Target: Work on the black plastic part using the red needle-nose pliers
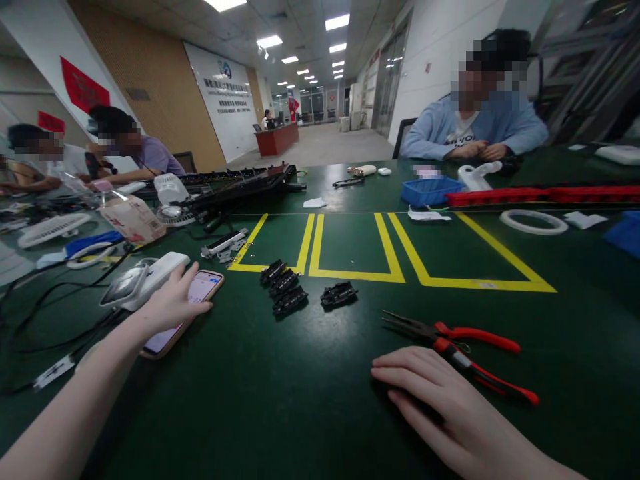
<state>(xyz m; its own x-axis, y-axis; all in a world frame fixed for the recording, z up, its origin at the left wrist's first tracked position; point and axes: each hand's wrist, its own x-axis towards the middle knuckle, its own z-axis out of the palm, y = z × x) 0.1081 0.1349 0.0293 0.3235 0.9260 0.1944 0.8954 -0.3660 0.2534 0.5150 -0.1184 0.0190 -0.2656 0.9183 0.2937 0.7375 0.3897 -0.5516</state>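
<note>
On the bench (320, 393), long-nose pliers (438, 335) point leftward just beyond the right hand (443, 403), loosely extended and visibly unladen; the spread left hand (171, 298) overlies a smartphone (206, 285).

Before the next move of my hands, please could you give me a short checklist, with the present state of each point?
1. Right hand free: ok, nothing visible is gripped in it.
2. Pliers lying on the table: ok, beside the right hand, handles spread.
3. Left hand clear of the phone: not ok, it reaches over it.
4. Black parts all grouped together: not ok, three are clustered and one lies apart.
5. Phone screen text readable: cannot tell, small and partly covered.
</note>
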